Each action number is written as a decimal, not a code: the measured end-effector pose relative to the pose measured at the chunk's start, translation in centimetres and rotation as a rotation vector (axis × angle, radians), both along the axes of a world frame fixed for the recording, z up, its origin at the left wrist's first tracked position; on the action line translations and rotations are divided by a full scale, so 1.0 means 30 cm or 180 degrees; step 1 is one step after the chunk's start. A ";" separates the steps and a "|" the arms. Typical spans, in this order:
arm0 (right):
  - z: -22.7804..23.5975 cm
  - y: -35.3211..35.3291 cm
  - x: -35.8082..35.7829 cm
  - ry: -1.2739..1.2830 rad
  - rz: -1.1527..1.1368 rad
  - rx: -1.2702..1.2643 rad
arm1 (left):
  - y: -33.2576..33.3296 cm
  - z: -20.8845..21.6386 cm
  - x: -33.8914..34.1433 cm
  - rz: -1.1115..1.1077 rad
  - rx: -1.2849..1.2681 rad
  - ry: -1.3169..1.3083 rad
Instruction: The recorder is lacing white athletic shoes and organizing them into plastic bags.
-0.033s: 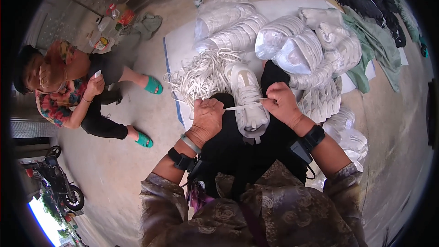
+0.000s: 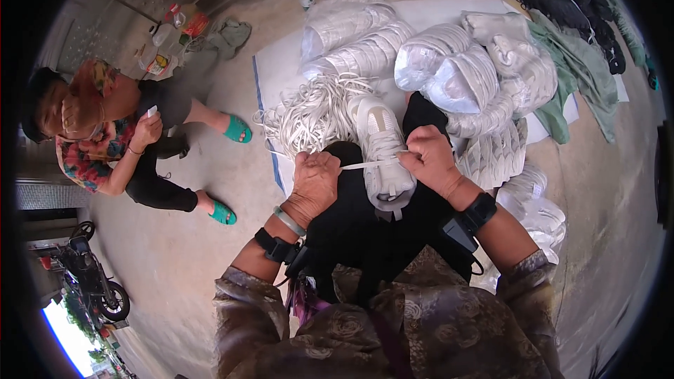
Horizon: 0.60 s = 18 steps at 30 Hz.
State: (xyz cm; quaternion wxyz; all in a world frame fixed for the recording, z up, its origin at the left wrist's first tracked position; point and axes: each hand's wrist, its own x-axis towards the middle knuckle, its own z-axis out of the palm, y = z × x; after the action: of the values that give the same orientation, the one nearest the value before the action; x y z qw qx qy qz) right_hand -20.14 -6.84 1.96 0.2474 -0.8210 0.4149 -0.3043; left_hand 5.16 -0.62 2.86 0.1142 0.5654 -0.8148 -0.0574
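Observation:
A white and grey sneaker (image 2: 387, 186) rests between my black-trousered knees, toe pointing away from me. Across its tongue and collar a flat white shoelace (image 2: 365, 165) runs taut from one hand to the other. My left hand (image 2: 314, 181) is closed in a fist on the lace, left of the shoe. On the shoe's right side, my right hand (image 2: 432, 161) pinches the lace between thumb and fingers. Just beyond my left hand lies a tangled heap of white laces (image 2: 312, 112), touching the sneaker's left side.
Bundles of white shoe parts in clear plastic (image 2: 449, 74) lie on a white sheet (image 2: 270, 74) ahead, with more at my right. Green cloth (image 2: 576, 77) lies far right. A seated person (image 2: 133, 126) in green slippers is at left, near a motorcycle (image 2: 91, 274).
Almost nothing differs; the whole view has shifted very slightly. The lace stays stretched between both hands.

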 end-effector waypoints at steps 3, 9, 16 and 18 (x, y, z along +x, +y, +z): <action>0.004 0.020 0.076 0.0396 -0.0019 -0.0575 | 0.054 -0.005 0.129 0.0094 -0.0150 -0.0178; -0.014 0.031 0.028 -0.0088 -0.0145 0.0121 | 0.176 -0.048 0.291 0.0733 0.0319 -0.0375; 0.026 0.048 -0.099 0.0565 0.0004 -0.0137 | 0.163 -0.091 0.235 0.1405 0.0939 0.3025; 0.041 0.027 -0.114 0.0612 0.0022 -0.0206 | 0.158 -0.067 0.252 0.1477 0.1042 0.3464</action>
State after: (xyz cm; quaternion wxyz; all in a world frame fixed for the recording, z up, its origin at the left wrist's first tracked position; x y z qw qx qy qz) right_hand -23.57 -6.04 3.19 0.1809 -0.8554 0.4239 -0.2364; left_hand 12.72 4.12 0.84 0.4351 0.6279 -0.4759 -0.4359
